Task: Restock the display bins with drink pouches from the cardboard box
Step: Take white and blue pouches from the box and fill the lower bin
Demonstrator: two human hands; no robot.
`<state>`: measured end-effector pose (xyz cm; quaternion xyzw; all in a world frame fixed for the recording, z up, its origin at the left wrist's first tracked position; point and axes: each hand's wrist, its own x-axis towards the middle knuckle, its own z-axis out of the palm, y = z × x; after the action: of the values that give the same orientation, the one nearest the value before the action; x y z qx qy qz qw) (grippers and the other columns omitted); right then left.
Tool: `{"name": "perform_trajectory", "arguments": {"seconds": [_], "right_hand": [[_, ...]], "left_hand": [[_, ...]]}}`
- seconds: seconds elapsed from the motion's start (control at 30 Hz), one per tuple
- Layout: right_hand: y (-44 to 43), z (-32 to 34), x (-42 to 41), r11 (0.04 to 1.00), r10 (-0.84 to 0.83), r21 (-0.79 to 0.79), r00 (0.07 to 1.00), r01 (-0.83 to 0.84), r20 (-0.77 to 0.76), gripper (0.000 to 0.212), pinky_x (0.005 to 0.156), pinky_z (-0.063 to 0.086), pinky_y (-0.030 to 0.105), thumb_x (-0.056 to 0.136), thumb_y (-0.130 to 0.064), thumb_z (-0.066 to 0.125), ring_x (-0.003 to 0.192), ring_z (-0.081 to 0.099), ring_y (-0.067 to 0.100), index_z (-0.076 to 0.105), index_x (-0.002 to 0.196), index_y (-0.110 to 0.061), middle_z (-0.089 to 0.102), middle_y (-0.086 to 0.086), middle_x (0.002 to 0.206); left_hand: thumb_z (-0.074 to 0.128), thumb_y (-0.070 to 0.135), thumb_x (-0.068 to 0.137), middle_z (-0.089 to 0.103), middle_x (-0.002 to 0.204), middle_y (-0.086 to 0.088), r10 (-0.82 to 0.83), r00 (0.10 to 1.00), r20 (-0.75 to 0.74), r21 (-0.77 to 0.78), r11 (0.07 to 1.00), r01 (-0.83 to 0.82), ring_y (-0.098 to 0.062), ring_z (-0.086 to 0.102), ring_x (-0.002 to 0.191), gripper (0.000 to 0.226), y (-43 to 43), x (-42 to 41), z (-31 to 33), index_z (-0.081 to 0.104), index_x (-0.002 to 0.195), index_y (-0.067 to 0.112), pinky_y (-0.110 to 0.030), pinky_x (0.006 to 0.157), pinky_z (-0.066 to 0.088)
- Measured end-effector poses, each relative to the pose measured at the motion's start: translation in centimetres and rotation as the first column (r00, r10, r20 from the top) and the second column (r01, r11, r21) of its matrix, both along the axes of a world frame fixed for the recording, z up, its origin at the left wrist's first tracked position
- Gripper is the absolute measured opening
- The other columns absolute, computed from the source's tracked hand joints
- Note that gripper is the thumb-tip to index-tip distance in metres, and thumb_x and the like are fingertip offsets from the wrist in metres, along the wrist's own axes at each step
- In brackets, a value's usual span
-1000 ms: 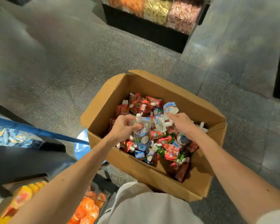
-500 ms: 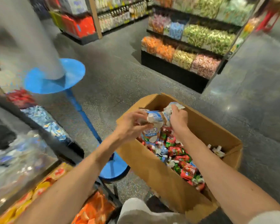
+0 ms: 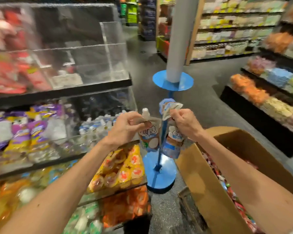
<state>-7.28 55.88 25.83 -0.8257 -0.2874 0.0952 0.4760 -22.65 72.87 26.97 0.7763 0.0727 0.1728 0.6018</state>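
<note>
The display bins are stacked on shelving to the left. The middle-shelf bin (image 3: 85,142), where blue-and-white pouches of the same kind already lie, is found left of and just beyond the hands. The cardboard box (image 3: 210,191) is set on the floor at lower right, with many pouches left in it.

The left hand (image 3: 125,127) is the nearer to that bin. Its fingers are pinched on the top of one drink pouch (image 3: 150,137), just below the spout. The right hand (image 3: 184,122) is clamped on a small bunch of pouches (image 3: 175,141), their number not clear. Both loads are hung spout-up, long axis roughly vertical, in front of a blue stand (image 3: 161,173). A short carry leftward and a little forward is judged to be what remains.

Compared with half a second earlier, the pouches have been carried up and off the box towards the shelving, the hands have been drawn slightly apart, and the view has been turned towards the bins
</note>
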Motion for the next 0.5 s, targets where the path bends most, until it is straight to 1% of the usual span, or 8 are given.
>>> {"name": "perform_trajectory", "arguments": {"seconds": [0.07, 0.1, 0.2, 0.27, 0.33, 0.37, 0.43, 0.5], "right_hand": [[2.7, -0.2, -1.4, 0.987, 0.148, -0.073, 0.988, -0.145, 0.038, 0.054, 0.050, 0.044, 0.042, 0.101, -0.029, 0.053, 0.053, 0.051, 0.013, 0.053, 0.063, 0.011, 0.066, 0.023, 0.066], [3.9, -0.3, -2.1, 0.974, 0.206, -0.105, 0.977, -0.199, 0.061, 0.054, 0.053, 0.046, 0.046, 0.100, -0.030, 0.053, 0.055, 0.052, 0.016, 0.055, 0.065, 0.012, 0.066, 0.026, 0.071], [6.9, -0.4, -3.6, 0.920, 0.370, -0.194, 0.916, -0.339, 0.156, 0.053, 0.055, 0.044, 0.046, 0.095, -0.032, 0.054, 0.056, 0.047, 0.017, 0.052, 0.059, 0.006, 0.063, 0.026, 0.068], [8.2, 0.0, -4.5, 0.883, 0.454, -0.236, 0.865, -0.405, 0.213, 0.053, 0.053, 0.039, 0.042, 0.095, -0.031, 0.055, 0.053, 0.043, 0.014, 0.050, 0.057, 0.004, 0.056, 0.020, 0.058], [9.1, 0.7, -5.4, 0.840, 0.530, -0.282, 0.813, -0.464, 0.242, 0.050, 0.051, 0.035, 0.032, 0.096, -0.023, 0.059, 0.051, 0.037, 0.011, 0.048, 0.056, 0.005, 0.044, 0.010, 0.055], [9.4, 1.3, -5.9, 0.810, 0.570, -0.330, 0.781, -0.484, 0.253, 0.048, 0.050, 0.034, 0.027, 0.096, -0.021, 0.059, 0.052, 0.037, 0.012, 0.046, 0.056, 0.003, 0.043, 0.008, 0.057], [10.5, 2.3, -6.9, 0.726, 0.662, -0.474, 0.693, -0.499, 0.284, 0.046, 0.057, 0.037, 0.031, 0.095, -0.022, 0.058, 0.058, 0.041, 0.019, 0.041, 0.055, -0.008, 0.043, 0.007, 0.061], [11.6, 3.1, -8.1, 0.643, 0.748, -0.581, 0.570, -0.498, 0.339, 0.044, 0.061, 0.028, 0.034, 0.095, -0.024, 0.057, 0.063, 0.042, 0.025, 0.037, 0.058, -0.014, 0.042, 0.005, 0.062]], "left_hand": [[0.074, 0.009, 0.086, 0.077, 0.087, 0.003, 0.098, 0.995, -0.004, 0.035, 0.995, -0.098, -0.006, 0.070, 0.083, 0.010, 1.2, -2.5, 0.2, 0.077, 0.096, 0.009, -0.028, 0.072, 0.057], [0.078, 0.015, 0.085, 0.077, 0.087, 0.002, 0.156, 0.988, -0.009, 0.070, 0.985, -0.155, -0.007, 0.069, 0.082, 0.008, 1.8, -3.7, 0.1, 0.079, 0.093, 0.014, -0.033, 0.070, 0.058], [0.081, 0.041, 0.073, 0.075, 0.088, -0.013, 0.309, 0.948, -0.070, 0.085, 0.949, -0.303, -0.017, 0.066, 0.079, 0.030, 3.5, -7.2, -0.8, 0.078, 0.086, 0.014, -0.052, 0.074, 0.055], [0.079, 0.047, 0.070, 0.073, 0.090, -0.020, 0.364, 0.924, -0.114, 0.095, 0.930, -0.355, -0.025, 0.069, 0.079, 0.040, 4.3, -9.3, -1.0, 0.077, 0.090, 0.013, -0.056, 0.074, 0.054], [0.083, 0.035, 0.073, 0.074, 0.088, -0.007, 0.409, 0.899, -0.156, 0.135, 0.911, -0.390, -0.022, 0.070, 0.076, 0.031, 5.1, -10.8, -1.1, 0.074, 0.100, 0.024, -0.046, 0.072, 0.058], [0.084, 0.026, 0.075, 0.070, 0.085, 0.000, 0.419, 0.893, -0.166, 0.148, 0.906, -0.398, -0.015, 0.066, 0.069, 0.037, 5.4, -11.4, -1.0, 0.070, 0.109, 0.030, -0.038, 0.069, 0.056], [0.084, 0.015, 0.075, 0.062, 0.078, 0.001, 0.390, 0.906, -0.165, 0.184, 0.915, -0.360, -0.008, 0.055, 0.060, 0.065, 6.5, -12.1, -0.8, 0.057, 0.130, 0.036, -0.029, 0.064, 0.048], [0.083, 0.011, 0.077, 0.063, 0.078, -0.011, 0.336, 0.919, -0.205, 0.253, 0.925, -0.282, -0.009, 0.052, 0.059, 0.088, 7.6, -12.4, -0.6, 0.038, 0.146, 0.043, -0.026, 0.061, 0.047]]}}
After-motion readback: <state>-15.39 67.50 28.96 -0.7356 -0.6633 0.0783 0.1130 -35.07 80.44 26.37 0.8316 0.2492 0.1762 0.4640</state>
